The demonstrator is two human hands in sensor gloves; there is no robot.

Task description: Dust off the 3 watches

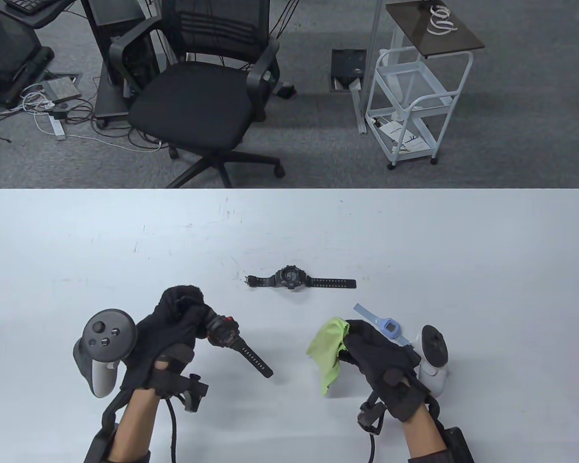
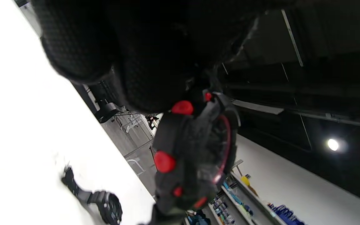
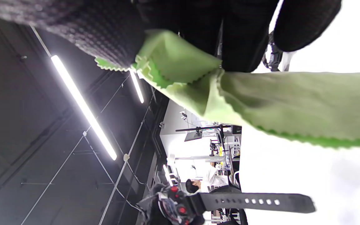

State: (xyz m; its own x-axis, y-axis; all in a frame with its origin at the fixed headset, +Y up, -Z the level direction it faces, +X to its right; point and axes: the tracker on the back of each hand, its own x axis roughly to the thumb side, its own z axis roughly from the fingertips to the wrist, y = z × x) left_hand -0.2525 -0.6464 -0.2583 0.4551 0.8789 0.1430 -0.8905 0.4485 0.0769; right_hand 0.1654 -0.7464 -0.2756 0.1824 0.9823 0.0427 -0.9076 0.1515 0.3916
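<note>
My left hand (image 1: 183, 316) grips a black watch with red buttons (image 1: 226, 333) by its upper strap, lifted off the white table (image 1: 77, 251); its lower strap hangs down to the right. The left wrist view shows this watch (image 2: 195, 156) close up under my gloved fingers (image 2: 142, 56). My right hand (image 1: 374, 349) pinches a green cloth (image 1: 328, 352), which droops toward the table; in the right wrist view the cloth (image 3: 261, 100) hangs from my fingers (image 3: 242, 34) with the red-buttoned watch (image 3: 180, 206) beyond. A black watch (image 1: 294, 279) lies flat at mid-table. A light blue watch (image 1: 386, 327) lies just behind my right hand.
An office chair (image 1: 207, 96) and a white wire cart (image 1: 415, 106) stand on the carpet beyond the table's far edge. A tracker is strapped to each hand, the left one (image 1: 103, 347) and the right one (image 1: 434, 357).
</note>
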